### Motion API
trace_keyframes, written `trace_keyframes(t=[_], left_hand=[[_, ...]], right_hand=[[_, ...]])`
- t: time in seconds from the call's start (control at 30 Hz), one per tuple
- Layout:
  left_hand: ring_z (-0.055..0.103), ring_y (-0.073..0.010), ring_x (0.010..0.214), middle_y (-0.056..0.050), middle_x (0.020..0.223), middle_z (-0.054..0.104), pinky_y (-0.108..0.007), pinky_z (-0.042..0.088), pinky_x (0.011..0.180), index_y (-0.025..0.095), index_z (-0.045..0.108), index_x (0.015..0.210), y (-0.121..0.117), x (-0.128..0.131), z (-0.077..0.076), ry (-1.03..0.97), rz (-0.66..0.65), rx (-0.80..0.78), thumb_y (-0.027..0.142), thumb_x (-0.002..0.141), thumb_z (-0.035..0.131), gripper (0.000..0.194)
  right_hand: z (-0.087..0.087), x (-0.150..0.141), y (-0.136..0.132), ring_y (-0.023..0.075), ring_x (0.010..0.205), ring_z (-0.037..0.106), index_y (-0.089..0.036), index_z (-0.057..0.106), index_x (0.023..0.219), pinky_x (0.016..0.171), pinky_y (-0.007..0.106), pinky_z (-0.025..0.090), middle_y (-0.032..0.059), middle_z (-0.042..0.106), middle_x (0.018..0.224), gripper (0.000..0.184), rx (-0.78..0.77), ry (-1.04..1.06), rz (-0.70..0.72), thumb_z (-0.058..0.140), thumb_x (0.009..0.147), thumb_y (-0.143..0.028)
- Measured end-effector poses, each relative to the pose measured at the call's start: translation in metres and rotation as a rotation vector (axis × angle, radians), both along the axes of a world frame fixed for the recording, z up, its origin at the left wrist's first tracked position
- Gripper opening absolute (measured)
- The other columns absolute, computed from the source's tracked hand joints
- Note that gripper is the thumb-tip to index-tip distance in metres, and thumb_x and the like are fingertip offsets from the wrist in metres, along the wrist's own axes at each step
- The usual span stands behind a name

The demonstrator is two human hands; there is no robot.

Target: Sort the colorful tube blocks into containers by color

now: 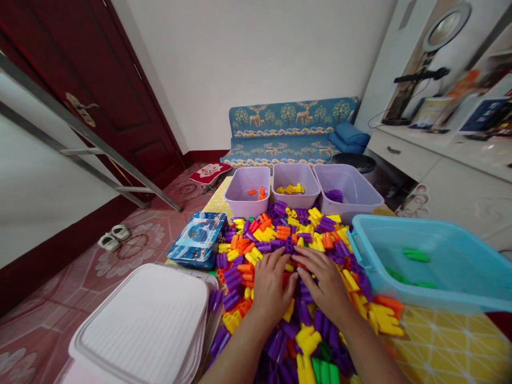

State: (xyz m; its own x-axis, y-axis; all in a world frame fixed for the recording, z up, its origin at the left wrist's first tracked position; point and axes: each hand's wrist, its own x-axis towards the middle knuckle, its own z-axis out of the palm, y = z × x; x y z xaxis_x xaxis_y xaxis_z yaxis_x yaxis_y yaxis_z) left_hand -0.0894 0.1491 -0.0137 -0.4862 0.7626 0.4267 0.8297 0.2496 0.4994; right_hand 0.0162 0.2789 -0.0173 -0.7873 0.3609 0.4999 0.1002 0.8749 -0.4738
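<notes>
Place: a room in a home
Seating: blue deer-patterned fabric sofa point(290, 130)
Entry: dark red wooden door point(120, 90)
Floor: pink floral ceramic tiles point(132, 256)
Furniture: white drawered dresser point(436, 160)
Footwear: white slippers point(114, 237)

Red door point(120, 90) left, ladder point(80, 125) in front of it. White slippers point(114, 237) on tiled floor point(48, 320). Blue deer-print sofa point(290, 130) ahead. Ring light point(446, 26) on white cabinet point(452, 197), right.

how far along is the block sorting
Early on. Done: a few orange blocks in the left bin, yellow blocks in the middle bin, purple blocks in the right bin, green blocks in the blue basket. In hand: left hand and right hand rest on the heap. Left: most blocks, still mixed in that heap.
</notes>
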Motion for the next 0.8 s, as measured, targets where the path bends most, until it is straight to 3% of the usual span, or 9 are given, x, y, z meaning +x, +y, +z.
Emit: trace_keyframes(t=[0.1,0.33,0.5,0.63,0.8], left_hand=[[0.050,-0.0269,0.120,-0.009,0.135,0.054,-0.048,0.043,0.099,0.022,0.052,0.128,-0.0002,0.0003,-0.0017,-0.003,0.013,-0.008,0.029,0.088,0.055,0.041],[0.050,-0.0297,0.118,-0.005,0.145,0.044,-0.050,0.046,0.094,0.033,0.051,0.132,0.0017,-0.0018,0.0060,0.046,0.010,-0.095,0.033,0.087,0.056,0.046],[0.052,-0.0313,0.116,-0.007,0.143,0.046,-0.051,0.046,0.095,0.029,0.052,0.134,0.0054,-0.0061,0.0066,0.006,-0.015,-0.092,0.031,0.084,0.059,0.051],[0.049,-0.0303,0.124,-0.010,0.142,0.047,-0.050,0.042,0.103,0.025,0.053,0.134,0.0050,-0.0079,0.0019,-0.128,-0.029,0.051,0.029,0.083,0.061,0.051],[0.055,-0.0231,0.119,-0.008,0.128,0.060,-0.041,0.043,0.104,0.024,0.067,0.114,0.0014,-0.0067,0.0073,-0.408,-0.079,0.338,0.025,0.087,0.057,0.029]], right_hand=[[-0.0015,-0.0001,0.0000,0.0234,0.121,0.052,-0.024,0.067,0.111,0.102,0.046,0.043,0.0060,0.062,0.128,0.026,0.014,0.003,-0.006,0.050,0.091,-0.023],[-0.0011,0.0002,-0.0012,0.0234,0.120,0.052,-0.023,0.068,0.105,0.100,0.046,0.043,0.0054,0.062,0.128,0.023,0.029,0.001,-0.022,0.050,0.091,-0.021],[-0.0009,0.0001,-0.0015,0.0239,0.120,0.052,-0.024,0.068,0.105,0.099,0.046,0.043,0.0051,0.062,0.128,0.024,0.016,-0.008,-0.023,0.049,0.091,-0.020],[-0.0025,0.0003,-0.0013,0.0243,0.118,0.055,-0.024,0.068,0.103,0.099,0.047,0.043,0.0061,0.063,0.126,0.022,-0.044,0.033,-0.040,0.051,0.091,-0.023],[-0.0008,0.0029,-0.0046,0.0234,0.118,0.057,-0.023,0.059,0.121,0.101,0.043,0.045,0.0089,0.063,0.125,0.032,-0.259,0.170,-0.109,0.054,0.090,-0.030]])
